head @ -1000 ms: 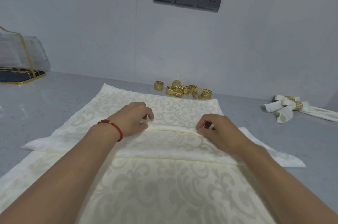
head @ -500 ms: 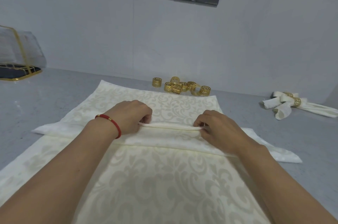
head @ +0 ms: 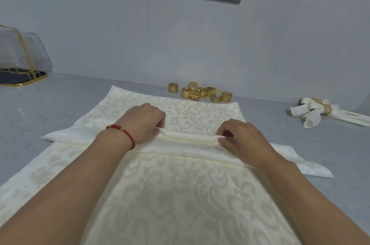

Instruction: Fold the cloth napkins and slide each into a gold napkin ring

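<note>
Both hands pinch the raised fold of the cream napkin [head: 196, 116] lying beneath them, left hand [head: 143, 122] and right hand [head: 242, 138] apart so the pleat stays straight. Gold rings [head: 200, 92] wait just beyond; finished napkins [head: 320, 112], seemingly two, lie right.

rings [head: 200, 92] behind napkin [head: 180, 194] — finished napkins [head: 320, 112] right

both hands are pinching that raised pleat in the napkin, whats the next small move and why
Probably lay the pleat flat toward the far edge and press it down. The left hand and right hand each pinch one end of it, lifted off the napkin. One folded band already lies flat just nearer the person, and much cloth beyond is unfolded, so the rings seem premature.
</note>
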`<action>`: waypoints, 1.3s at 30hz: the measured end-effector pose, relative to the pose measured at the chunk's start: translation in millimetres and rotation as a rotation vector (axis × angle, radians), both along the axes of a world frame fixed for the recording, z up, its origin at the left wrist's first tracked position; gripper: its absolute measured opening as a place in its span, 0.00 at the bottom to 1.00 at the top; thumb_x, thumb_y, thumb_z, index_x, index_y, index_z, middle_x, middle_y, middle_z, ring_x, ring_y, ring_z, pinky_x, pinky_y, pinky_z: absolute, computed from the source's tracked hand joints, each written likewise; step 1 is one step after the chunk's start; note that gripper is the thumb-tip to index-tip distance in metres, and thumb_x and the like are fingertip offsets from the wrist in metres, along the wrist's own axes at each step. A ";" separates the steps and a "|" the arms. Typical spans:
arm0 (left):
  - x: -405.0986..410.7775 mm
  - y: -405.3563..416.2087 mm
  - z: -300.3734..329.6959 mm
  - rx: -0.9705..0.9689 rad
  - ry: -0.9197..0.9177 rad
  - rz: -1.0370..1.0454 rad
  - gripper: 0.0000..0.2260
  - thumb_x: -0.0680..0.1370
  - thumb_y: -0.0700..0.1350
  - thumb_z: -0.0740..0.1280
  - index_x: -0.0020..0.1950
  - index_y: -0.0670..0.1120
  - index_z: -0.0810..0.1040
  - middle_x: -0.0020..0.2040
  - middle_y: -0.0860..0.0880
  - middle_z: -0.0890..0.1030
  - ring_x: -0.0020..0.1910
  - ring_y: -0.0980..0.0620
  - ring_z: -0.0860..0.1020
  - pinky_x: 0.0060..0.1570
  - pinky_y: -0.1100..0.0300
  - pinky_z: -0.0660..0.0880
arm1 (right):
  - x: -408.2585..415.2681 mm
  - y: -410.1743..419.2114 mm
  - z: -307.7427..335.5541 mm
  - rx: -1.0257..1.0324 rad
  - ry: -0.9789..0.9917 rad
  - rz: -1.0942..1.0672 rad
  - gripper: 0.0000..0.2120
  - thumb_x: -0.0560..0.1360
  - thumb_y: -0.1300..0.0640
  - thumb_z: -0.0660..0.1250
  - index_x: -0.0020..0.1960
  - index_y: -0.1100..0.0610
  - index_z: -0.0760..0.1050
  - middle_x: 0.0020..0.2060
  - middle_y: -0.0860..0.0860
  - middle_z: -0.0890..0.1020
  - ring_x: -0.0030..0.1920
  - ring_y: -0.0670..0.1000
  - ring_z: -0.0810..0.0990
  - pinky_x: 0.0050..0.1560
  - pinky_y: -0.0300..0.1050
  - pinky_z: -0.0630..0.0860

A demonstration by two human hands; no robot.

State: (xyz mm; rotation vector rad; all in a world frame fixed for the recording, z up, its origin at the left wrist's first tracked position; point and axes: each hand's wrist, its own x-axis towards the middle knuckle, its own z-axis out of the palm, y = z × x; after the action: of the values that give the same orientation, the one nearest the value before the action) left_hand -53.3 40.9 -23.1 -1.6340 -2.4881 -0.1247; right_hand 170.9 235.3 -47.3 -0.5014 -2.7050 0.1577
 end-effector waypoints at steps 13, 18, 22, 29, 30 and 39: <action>-3.5 -1.3 1.3 -0.129 -0.180 0.052 0.11 0.80 0.43 0.66 0.62 0.51 0.78 0.56 0.51 0.76 0.57 0.49 0.76 0.56 0.57 0.74 | 9.0 4.6 1.0 -0.230 0.003 0.052 0.05 0.79 0.55 0.71 0.51 0.45 0.80 0.50 0.38 0.79 0.48 0.41 0.77 0.47 0.34 0.73; 2.2 -3.3 6.4 -0.097 -0.057 0.021 0.03 0.79 0.44 0.66 0.50 0.52 0.76 0.50 0.55 0.73 0.56 0.51 0.74 0.52 0.56 0.73 | 6.5 2.5 3.0 -0.097 -0.049 0.019 0.04 0.79 0.53 0.69 0.49 0.44 0.80 0.44 0.38 0.80 0.47 0.40 0.77 0.47 0.39 0.74; 9.2 -3.1 7.8 -0.082 0.031 -0.005 0.11 0.76 0.36 0.63 0.47 0.52 0.71 0.46 0.55 0.74 0.49 0.51 0.74 0.43 0.59 0.69 | 1.1 0.5 4.9 0.025 -0.073 -0.004 0.06 0.78 0.57 0.70 0.48 0.46 0.77 0.42 0.38 0.76 0.44 0.39 0.73 0.41 0.33 0.67; 9.0 -4.7 12.0 -0.130 -0.140 0.039 0.09 0.80 0.41 0.62 0.50 0.54 0.78 0.52 0.51 0.76 0.48 0.50 0.76 0.50 0.57 0.75 | 11.9 -1.3 15.0 -0.195 -0.082 0.049 0.04 0.79 0.50 0.69 0.47 0.46 0.81 0.45 0.39 0.80 0.45 0.43 0.78 0.48 0.45 0.78; 8.0 -4.3 11.1 -0.111 -0.138 0.032 0.07 0.81 0.44 0.63 0.52 0.55 0.78 0.52 0.52 0.76 0.47 0.50 0.75 0.50 0.58 0.74 | 10.3 -0.9 12.7 -0.198 -0.055 0.046 0.04 0.80 0.50 0.68 0.47 0.46 0.80 0.45 0.40 0.81 0.43 0.43 0.78 0.47 0.47 0.79; 8.7 -5.8 9.9 -0.090 -0.138 0.007 0.06 0.77 0.46 0.70 0.49 0.58 0.80 0.43 0.56 0.72 0.45 0.52 0.77 0.41 0.60 0.71 | 6.4 -0.9 11.9 -0.122 -0.176 0.134 0.10 0.78 0.52 0.73 0.59 0.43 0.83 0.50 0.38 0.79 0.47 0.29 0.72 0.44 0.31 0.66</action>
State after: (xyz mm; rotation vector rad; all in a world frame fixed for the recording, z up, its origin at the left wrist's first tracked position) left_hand -44.5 35.2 -13.2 -1.7052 -2.6375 -0.1302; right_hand 177.3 234.4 -35.3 -0.3839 -2.9153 0.3306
